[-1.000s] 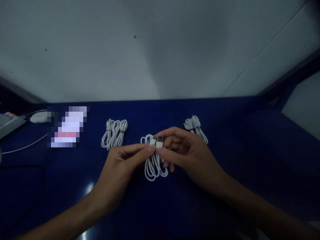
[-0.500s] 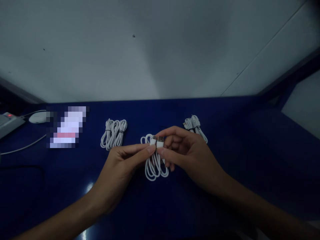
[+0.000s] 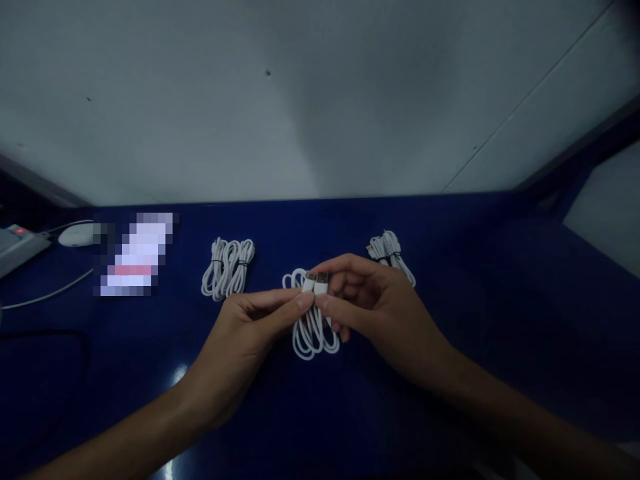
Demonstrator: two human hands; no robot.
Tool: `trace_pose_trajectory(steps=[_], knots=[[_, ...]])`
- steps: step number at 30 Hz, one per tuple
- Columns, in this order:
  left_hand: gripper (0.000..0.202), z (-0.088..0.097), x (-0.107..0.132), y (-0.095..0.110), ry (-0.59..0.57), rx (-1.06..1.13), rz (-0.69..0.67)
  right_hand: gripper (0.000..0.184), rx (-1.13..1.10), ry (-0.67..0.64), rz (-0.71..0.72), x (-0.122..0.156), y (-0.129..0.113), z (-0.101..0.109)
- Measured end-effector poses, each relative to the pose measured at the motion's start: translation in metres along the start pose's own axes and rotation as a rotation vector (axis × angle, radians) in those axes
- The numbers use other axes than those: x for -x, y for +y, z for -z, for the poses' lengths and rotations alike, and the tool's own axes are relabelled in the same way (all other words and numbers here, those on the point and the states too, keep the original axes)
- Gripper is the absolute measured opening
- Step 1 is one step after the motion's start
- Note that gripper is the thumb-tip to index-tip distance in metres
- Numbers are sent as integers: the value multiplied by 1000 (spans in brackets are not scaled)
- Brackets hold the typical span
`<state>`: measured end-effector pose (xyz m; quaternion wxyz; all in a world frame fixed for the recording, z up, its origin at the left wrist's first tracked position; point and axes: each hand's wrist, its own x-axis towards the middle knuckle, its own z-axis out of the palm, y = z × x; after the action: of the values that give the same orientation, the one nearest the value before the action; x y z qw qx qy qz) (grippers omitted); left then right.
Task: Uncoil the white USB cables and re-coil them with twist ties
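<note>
White cable smooth plastic; blue tabletop glossy, reflective.

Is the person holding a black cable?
No, the coiled cable pinched between the left hand and right hand is white, like the bundles lying on the blue table.

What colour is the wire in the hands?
White: the coiled white cable, against the dark blue table, seen in the head view.
</note>
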<state>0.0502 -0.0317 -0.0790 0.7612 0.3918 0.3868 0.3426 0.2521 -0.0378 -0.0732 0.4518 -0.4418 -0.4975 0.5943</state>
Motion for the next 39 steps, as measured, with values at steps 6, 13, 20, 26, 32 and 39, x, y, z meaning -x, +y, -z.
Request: trace_pose_trajectory(steps=[6,13,20,26,32,39], knots=[[23,0,2,-1,-13,-29,-4,20,-2,-5,-1,1,2,2],[24,3,1,-4,-7,-49,-15,16,-3,1,-7,0,2,2],[25,2,2,-2,-4,-45,-11,23,-19,13,-12,0,1,0],[23,1,3,-2,20,-34,-26,23,-9,23,-18,0,1,0],[23,2,2,-2,13,-37,-29,21,17,19,-9,-1,-1,-1],[24,2,2,-3,1,-36,-21,21,-2,5,-16,0,-1,0]])
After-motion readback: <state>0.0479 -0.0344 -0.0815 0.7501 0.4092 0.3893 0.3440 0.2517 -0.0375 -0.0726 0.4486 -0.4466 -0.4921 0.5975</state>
